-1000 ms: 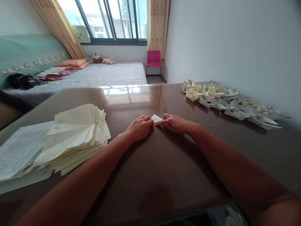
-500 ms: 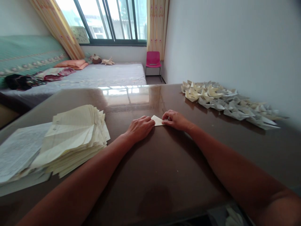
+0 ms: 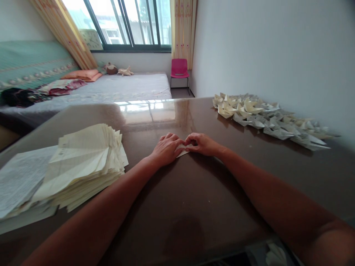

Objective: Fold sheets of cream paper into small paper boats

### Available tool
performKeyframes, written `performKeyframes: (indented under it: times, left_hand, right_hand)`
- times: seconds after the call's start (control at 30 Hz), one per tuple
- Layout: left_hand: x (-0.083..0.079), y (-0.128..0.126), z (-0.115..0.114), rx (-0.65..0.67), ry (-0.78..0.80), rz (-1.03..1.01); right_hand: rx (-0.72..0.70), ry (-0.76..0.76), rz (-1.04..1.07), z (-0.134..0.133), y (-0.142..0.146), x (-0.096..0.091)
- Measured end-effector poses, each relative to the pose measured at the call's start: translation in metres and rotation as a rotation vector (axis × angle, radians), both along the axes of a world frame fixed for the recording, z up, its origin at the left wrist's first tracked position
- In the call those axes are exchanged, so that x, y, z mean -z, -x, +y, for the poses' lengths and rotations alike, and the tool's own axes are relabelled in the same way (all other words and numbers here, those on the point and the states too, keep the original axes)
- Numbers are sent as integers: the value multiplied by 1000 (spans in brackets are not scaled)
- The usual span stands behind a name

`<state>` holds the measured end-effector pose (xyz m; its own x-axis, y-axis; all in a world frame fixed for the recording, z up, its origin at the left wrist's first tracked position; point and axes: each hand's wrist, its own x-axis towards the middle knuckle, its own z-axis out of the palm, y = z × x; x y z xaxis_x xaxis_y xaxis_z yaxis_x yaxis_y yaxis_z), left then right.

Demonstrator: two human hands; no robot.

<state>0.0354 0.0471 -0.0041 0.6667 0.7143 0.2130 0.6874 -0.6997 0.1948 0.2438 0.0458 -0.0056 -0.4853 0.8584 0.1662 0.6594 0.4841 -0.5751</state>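
A small folded piece of cream paper lies on the glossy brown table, mostly covered by my hands. My left hand rests over its left part with fingers curled down onto it. My right hand pinches its right part, fingertips meeting those of the left hand. Only a small sliver of the paper shows between and below the fingers.
A thick stack of fanned cream sheets sits on the table's left, over printed pages. Several folded paper boats lie in a heap along the white wall at right. Beyond the table are a bed and a pink chair.
My hands have closed together over the folded paper. The white triangle that showed between them before is now almost hidden under the fingers.
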Motion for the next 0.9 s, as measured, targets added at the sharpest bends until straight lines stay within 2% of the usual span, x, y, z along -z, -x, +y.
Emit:
performKeyframes:
  times: [0.23, 0.53, 0.6, 0.7, 0.9]
  left_hand:
    - [0, -3, 8, -119, 190, -152]
    - [-3, -5, 3, -195, 123, -146]
    - [-3, -6, 3, -214, 131, -173]
    - [-3, -6, 4, -255, 156, -238]
    - [-2, -3, 8, -316, 202, -329]
  right_hand:
    - [27, 179, 256, 5, -7, 1]
    - [17, 127, 328, 3, -1, 0]
    - [21, 83, 321, 2, 0, 0]
    - [55, -60, 270, 0, 0, 1]
    - [26, -234, 51, -2, -1, 3]
